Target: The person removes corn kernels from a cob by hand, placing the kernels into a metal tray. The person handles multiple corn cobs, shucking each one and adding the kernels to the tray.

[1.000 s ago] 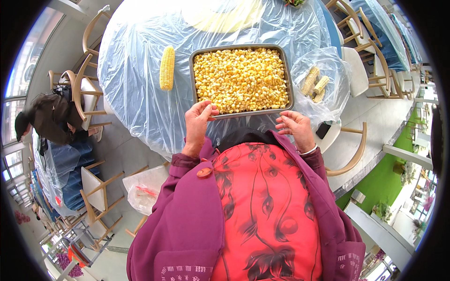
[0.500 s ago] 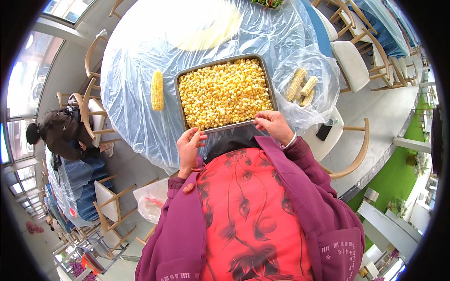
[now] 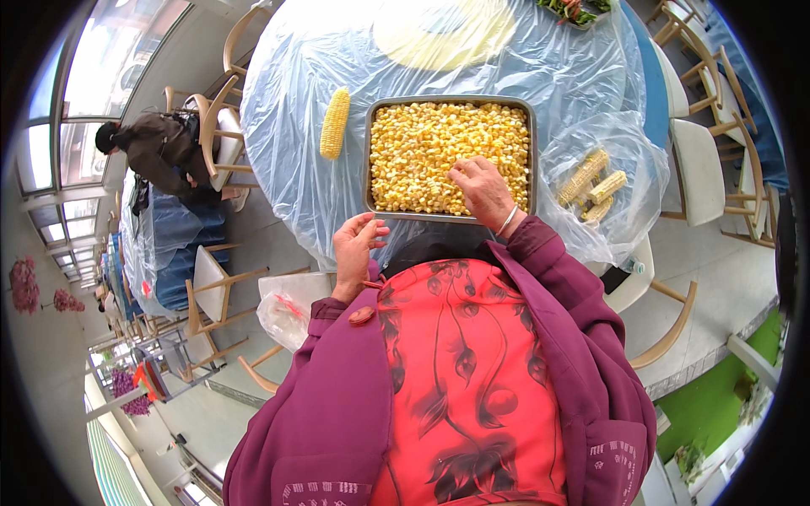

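Note:
A grey rectangular tray (image 3: 536, 160) heaped with loose yellow corn kernels (image 3: 430, 160) stands near the table's edge in front of me. Over the kernels on its near right side is my right hand (image 3: 489, 196), fingers bent together and fingertips at the corn; whatever they pinch is too small to make out. Just off the tray's near left corner, my left hand (image 3: 356, 249) hangs with its fingers loosely curled and apart, nothing visible in it. Left of the tray lies a whole corn cob (image 3: 335, 124). Stripped cobs (image 3: 584, 175) lie on the right.
Clear plastic film (image 3: 291, 160) covers the round blue table. The stripped cobs rest in a clear plastic bag (image 3: 645, 164). Red and green peppers (image 3: 578, 12) show at the far edge. Chairs (image 3: 696, 173) surround the table; another person (image 3: 160, 152) bends at the left.
My right hand has moved from the tray's near right corner onto the kernels. My left hand has come slightly away from the near left corner. The whole view has shifted.

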Demonstrator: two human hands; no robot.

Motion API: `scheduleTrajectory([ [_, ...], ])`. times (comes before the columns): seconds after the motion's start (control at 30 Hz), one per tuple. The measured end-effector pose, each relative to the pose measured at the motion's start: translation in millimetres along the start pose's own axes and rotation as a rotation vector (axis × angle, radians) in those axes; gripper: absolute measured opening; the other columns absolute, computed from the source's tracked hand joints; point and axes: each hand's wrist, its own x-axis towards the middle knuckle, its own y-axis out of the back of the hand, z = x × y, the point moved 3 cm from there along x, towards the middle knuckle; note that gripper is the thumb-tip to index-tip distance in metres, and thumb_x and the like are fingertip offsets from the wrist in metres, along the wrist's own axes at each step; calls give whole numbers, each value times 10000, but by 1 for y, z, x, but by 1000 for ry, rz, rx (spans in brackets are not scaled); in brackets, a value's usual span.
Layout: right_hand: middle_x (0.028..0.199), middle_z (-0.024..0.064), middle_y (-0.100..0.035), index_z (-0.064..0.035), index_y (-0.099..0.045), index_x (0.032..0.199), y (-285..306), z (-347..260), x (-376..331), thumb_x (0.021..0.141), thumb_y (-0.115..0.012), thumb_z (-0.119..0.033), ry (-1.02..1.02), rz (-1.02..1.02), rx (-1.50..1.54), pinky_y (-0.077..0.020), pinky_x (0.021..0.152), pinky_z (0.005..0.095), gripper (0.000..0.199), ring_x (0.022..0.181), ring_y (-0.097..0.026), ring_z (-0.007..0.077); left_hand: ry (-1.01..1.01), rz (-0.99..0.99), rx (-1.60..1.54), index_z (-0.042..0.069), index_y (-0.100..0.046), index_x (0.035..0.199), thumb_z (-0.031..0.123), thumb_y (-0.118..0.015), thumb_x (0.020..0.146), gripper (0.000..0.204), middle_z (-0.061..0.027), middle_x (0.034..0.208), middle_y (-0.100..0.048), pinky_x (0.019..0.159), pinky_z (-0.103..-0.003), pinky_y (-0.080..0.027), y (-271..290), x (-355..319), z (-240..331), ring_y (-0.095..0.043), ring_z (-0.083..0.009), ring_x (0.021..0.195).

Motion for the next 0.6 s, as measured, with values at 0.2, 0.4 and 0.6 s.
scheduleTrajectory([
  [0.2, 982, 156, -609, -4, -601, 984, 0, 1, 7, 819, -545, -14, -209, 138, 324, -467, 782, 382, 175, 911, -581, 326, -103, 187, 539, -88, -460, 1242, 162, -660, 802, 544, -127, 903, -637, 646, -302, -513, 50, 41, -26, -641, -185, 765],
  [0.4, 909, 90, -648, 27, -624, 994, -11, 10, -6, 869, -563, -8, -639, 137, 804, -496, 673, 245, 143, 771, -635, 144, -383, 405, 1098, -53, -454, 1219, 204, -651, 769, 554, -221, 1054, -552, 860, -427, -445, 39, 105, 34, -560, -346, 982],
  [0.6, 854, 43, -649, 25, -631, 978, -11, -5, -8, 900, -535, -33, -872, 62, 1016, -486, 625, 208, 136, 725, -622, 94, -610, 520, 1145, -37, -457, 1196, 220, -664, 768, 541, -221, 1099, -525, 889, -442, -419, 37, 194, 47, -505, -383, 1029],
])
